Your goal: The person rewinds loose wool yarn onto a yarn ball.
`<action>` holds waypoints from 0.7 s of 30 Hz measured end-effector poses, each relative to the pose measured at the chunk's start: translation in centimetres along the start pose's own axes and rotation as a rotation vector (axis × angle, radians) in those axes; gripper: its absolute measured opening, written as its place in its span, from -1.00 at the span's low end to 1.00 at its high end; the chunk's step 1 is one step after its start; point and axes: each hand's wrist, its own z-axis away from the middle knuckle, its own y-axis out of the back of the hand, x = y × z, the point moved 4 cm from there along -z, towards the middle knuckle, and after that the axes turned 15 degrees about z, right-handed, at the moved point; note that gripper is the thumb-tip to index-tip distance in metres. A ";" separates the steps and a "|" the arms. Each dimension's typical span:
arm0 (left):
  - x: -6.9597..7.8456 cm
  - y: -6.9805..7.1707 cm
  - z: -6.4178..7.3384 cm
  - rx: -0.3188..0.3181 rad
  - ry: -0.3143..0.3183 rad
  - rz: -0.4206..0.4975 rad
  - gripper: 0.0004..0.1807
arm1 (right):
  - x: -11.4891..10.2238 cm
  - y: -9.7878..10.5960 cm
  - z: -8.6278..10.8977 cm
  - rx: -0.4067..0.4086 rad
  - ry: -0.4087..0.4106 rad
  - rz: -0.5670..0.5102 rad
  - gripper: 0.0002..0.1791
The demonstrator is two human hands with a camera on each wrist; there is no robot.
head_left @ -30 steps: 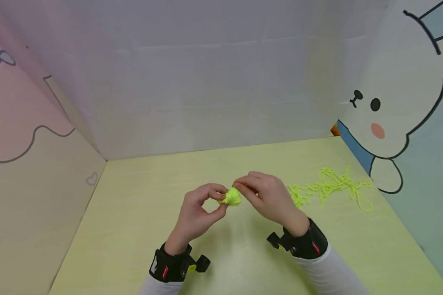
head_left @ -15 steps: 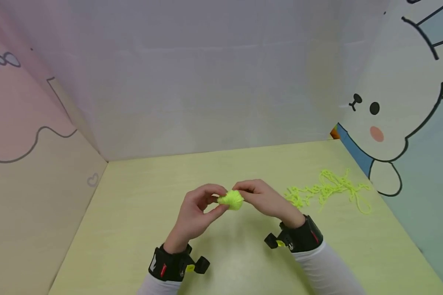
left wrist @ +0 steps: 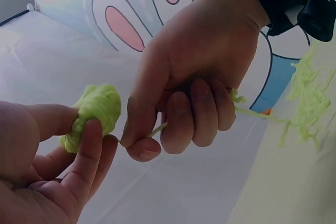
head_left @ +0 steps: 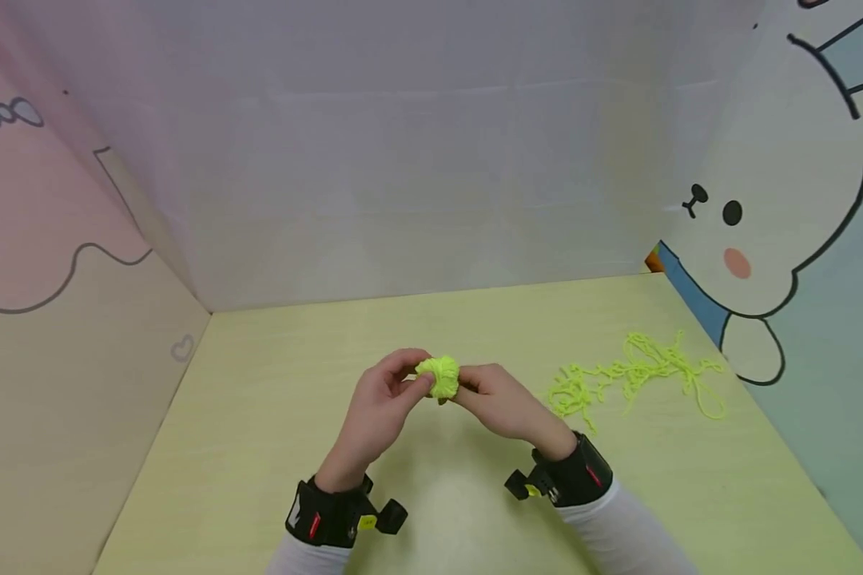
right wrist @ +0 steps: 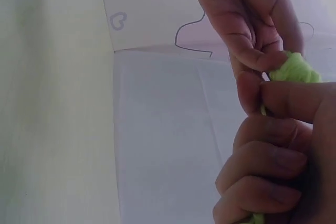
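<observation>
A small ball of neon yellow-green yarn (head_left: 442, 377) is held above the table in my left hand (head_left: 375, 415), thumb and fingers pinching its left side. Close at its right is my right hand (head_left: 502, 402). In the left wrist view, the right thumb and forefinger pinch a single yarn strand (left wrist: 157, 129) beside the ball, and that strand runs on through the curled fingers (left wrist: 202, 111). From there it leads to the loose yarn. The right wrist view shows the ball (right wrist: 295, 69) partly hidden behind the right hand.
A tangled heap of the same loose yarn (head_left: 636, 369) lies on the right of the pale yellow table (head_left: 273, 447). White fabric (head_left: 403, 176) hangs at the back, with printed cartoon panels on both sides. Each wrist wears a black strap with a small camera.
The ball has turned in the left fingers and shifted slightly left and up. My right hand has gone from above its right side to lower beside it, and the near yarn strands have moved.
</observation>
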 end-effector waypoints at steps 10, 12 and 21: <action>-1.3 1.1 -0.3 0.232 -0.038 -0.068 -0.75 | -3.1 -0.9 1.2 0.025 0.128 0.351 -0.79; -1.3 1.0 -0.3 0.227 -0.059 -0.135 -0.72 | -3.6 -0.6 1.4 0.074 0.165 0.416 -0.81; -0.9 0.1 -0.3 0.031 -0.096 -0.248 -0.70 | -3.8 2.1 1.9 0.455 0.224 0.540 -0.92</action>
